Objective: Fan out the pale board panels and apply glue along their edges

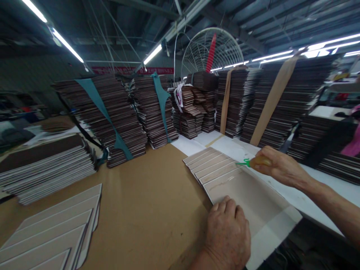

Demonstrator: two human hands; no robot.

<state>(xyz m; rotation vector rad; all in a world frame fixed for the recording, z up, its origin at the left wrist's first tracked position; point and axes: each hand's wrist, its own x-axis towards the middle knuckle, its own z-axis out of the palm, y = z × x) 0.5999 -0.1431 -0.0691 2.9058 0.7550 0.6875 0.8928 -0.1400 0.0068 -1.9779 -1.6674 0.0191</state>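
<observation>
My right hand point(268, 163) is closed around the yellowish-brown handle of a small tool point(260, 162) with a green end; its exact kind I cannot make out. The green end is at the right edge of a fanned row of beige panels point(239, 191), which overlap like steps. Shiny streaks show near the exposed edges of the nearer panels. My left hand point(228, 232) lies on the left edge of the nearest panel, back of the hand up, its fingers laid down on the surface and nothing visible in them.
Another fan of beige panels point(56, 228) lies at the table's left. Tall stacks of dark panels point(112, 108), tied with teal or tan strips, line the far side. A lower stack point(47, 165) stands far left. A large caged fan point(212, 48) rises behind.
</observation>
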